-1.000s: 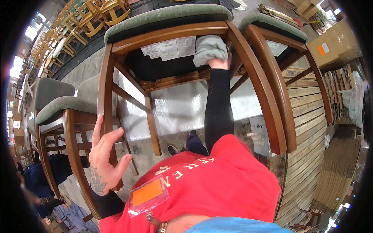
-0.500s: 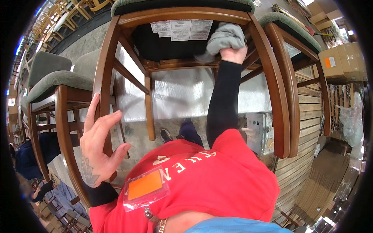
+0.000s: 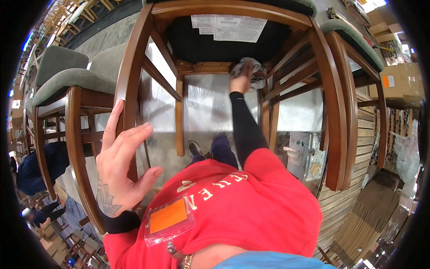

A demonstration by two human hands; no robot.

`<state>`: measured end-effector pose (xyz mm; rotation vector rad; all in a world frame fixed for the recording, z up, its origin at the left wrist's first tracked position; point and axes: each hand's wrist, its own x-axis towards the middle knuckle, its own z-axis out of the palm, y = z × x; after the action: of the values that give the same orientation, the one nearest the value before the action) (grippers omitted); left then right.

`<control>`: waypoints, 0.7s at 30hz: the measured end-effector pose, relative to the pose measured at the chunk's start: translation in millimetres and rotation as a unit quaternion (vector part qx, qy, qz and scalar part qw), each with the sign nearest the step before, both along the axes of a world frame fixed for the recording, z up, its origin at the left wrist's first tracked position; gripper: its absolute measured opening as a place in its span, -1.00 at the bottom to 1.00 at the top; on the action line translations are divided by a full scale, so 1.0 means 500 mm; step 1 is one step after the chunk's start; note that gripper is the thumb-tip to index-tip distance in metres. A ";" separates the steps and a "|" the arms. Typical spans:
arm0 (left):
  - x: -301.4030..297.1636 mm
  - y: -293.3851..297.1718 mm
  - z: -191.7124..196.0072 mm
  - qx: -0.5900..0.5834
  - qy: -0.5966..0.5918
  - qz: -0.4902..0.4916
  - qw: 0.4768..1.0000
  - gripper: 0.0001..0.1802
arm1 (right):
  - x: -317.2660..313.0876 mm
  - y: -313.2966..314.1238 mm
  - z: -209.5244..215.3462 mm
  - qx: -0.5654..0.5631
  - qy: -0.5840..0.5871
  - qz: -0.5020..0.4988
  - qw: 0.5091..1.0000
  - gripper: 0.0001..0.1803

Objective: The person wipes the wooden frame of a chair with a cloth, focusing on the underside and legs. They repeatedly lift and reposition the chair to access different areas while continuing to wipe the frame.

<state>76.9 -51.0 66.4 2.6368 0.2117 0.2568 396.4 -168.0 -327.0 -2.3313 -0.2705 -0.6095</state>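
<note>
A brown wooden chair (image 3: 233, 8) stands in front of me, its dark seat underside and white paper labels (image 3: 239, 28) facing me. My right hand (image 3: 240, 83) reaches in beneath the seat, closed on a crumpled grey cloth (image 3: 256, 71). That cloth lies against the wooden rail at the far side of the seat frame, and the hand is slightly blurred. My left hand (image 3: 125, 157) rests against the chair's left leg (image 3: 133, 67), fingers stretched out and thumb apart, with nothing in its grip.
Another green-cushioned chair (image 3: 74, 87) stands close on the left, and a similar chair (image 3: 351, 36) touches the right side. Cardboard boxes (image 3: 398, 83), wooden slats (image 3: 345, 197) and flattened cardboard (image 3: 371, 215) are on the right. A person (image 3: 42, 215) is at the lower left.
My right hand has moved the cloth leftward and down in view, from the seat frame's right corner to the far rail. My left hand stays on the leg. The whole view has shifted slightly.
</note>
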 end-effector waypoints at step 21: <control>-0.013 -0.014 -0.011 -0.021 -0.008 0.010 1.000 -0.42 | -0.233 -0.053 0.037 -0.042 0.266 0.210 0.940 -0.06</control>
<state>70.4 -57.8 60.9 2.5909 0.2365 0.2767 279.7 -194.4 -308.4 -2.3133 -0.5236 0.2481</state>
